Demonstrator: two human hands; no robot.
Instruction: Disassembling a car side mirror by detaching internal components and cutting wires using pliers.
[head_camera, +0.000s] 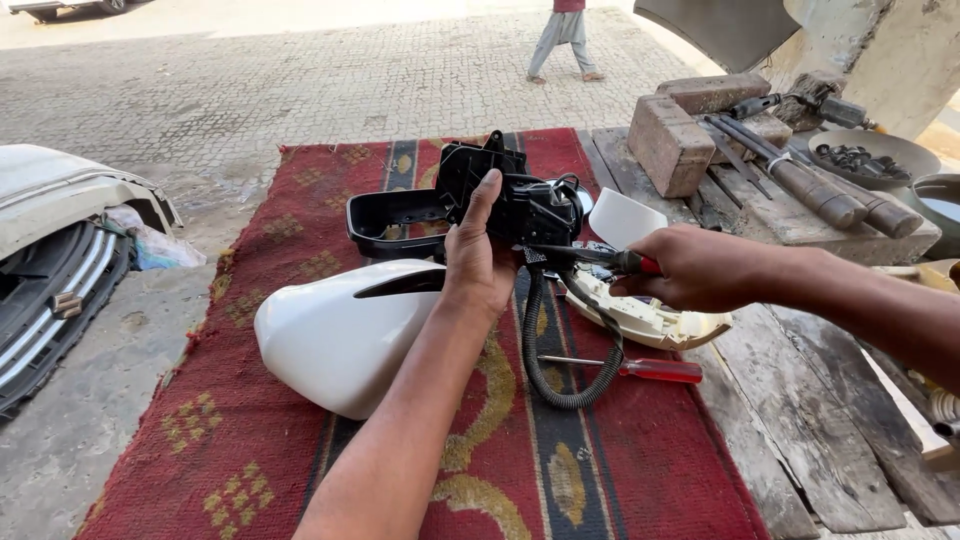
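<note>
Clasped in the left hand (478, 262) is a black plastic mirror mechanism (505, 198), an angular moulded frame held upright above the red patterned rug (300, 240), thumb and fingers wrapped round its near edge. Right hand (700, 268) is closed round the red handle of a screwdriver (590, 256), whose dark shaft points at the mechanism's lower right side; whether the tip touches cannot be told. From the mechanism's underside a ribbed black corrugated cable (545, 365) hangs in a loop down to the rug. Just left of the mechanism and below it lies a glossy white rounded mirror shell (340, 335), smooth and egg-like. Right of the mechanism, under the right hand, sits a cream plastic backing plate (650, 318), flat with raised ribs. A second red-handled screwdriver (640, 369) lies on the rug beside the cable loop. Further right of the mechanism, rough weathered wooden planks (800, 400) carry two worn bricks (680, 135) and rusty cylindrical tools (830, 195).
</note>
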